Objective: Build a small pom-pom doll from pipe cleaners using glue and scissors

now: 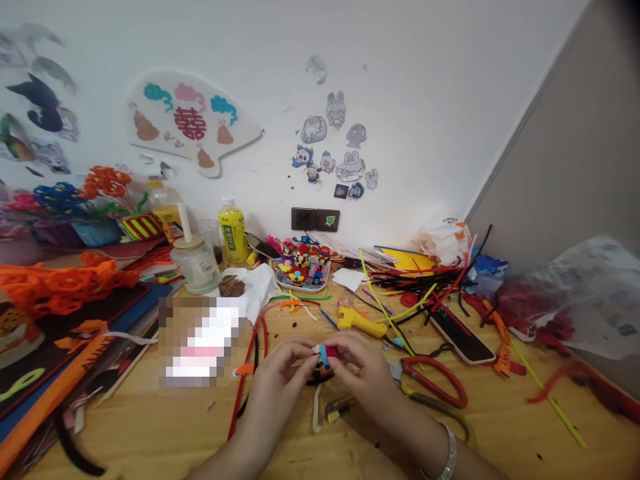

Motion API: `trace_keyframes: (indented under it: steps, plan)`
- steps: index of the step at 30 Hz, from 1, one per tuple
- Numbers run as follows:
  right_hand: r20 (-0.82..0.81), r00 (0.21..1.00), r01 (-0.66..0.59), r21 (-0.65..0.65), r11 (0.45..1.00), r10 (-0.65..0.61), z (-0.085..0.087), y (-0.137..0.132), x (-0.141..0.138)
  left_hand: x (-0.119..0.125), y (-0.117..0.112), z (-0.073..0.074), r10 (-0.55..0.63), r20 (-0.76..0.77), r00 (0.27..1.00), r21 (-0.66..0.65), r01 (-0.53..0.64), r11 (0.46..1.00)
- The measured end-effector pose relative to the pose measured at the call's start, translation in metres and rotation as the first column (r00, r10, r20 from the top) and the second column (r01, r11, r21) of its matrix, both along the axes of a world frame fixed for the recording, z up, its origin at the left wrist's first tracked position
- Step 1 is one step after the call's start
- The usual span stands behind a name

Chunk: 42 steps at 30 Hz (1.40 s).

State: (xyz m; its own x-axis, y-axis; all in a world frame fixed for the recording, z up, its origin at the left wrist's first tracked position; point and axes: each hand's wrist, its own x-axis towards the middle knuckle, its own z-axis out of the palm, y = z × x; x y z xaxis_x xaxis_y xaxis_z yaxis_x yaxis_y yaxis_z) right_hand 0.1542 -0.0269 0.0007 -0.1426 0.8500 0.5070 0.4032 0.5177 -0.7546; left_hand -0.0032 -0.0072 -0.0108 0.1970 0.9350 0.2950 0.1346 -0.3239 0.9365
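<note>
Both my hands meet over the wooden table [500, 413], pinching one small pipe-cleaner figure [325, 353] with white, blue and pink-red parts. My left hand [277, 380] has its fingers curled onto the figure's left side. My right hand [365, 373] grips the right side; a silver bracelet [447, 457] sits on that wrist. Red and black pipe cleaners [247, 373] lie on the table just left of my hands. Below the hands lies a small yellow-and-dark object [337, 408].
A yellow glue gun [360, 322], red-handled pliers [435, 380] and a phone [457, 333] lie right of my hands. Loose pipe cleaners [425, 280] are piled behind. A tray of small figures [303, 263], a jar [197, 263] and a yellow bottle [233, 230] stand at the back; orange craft pieces [60, 283] fill the left.
</note>
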Motion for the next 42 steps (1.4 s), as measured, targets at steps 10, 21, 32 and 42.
trace_keyframes:
  steps: [10, 21, 32, 42]
  plan:
    - [-0.046, 0.998, 0.044, -0.09, 0.995, -0.049, 0.003, 0.002, 0.005, 0.004, -0.001, 0.006, -0.059, 0.219, 0.974, -0.33, 0.131, 0.935]
    - [-0.093, 0.996, -0.024, -0.139, 0.99, 0.011, 0.005, 0.005, 0.007, 0.008, -0.001, 0.007, -0.02, 0.324, 0.946, -0.499, 0.189, 0.846]
    - [-0.056, 0.998, 0.012, -0.171, 0.985, -0.022, 0.001, 0.01, 0.009, 0.008, -0.008, 0.013, 0.01, 0.446, 0.895, -0.62, 0.301, 0.725]
    - [-0.121, 0.966, -0.241, -0.116, 0.964, 0.227, -0.005, 0.007, 0.018, 0.003, -0.004, 0.011, 0.075, 0.552, 0.83, -0.627, 0.354, 0.693]
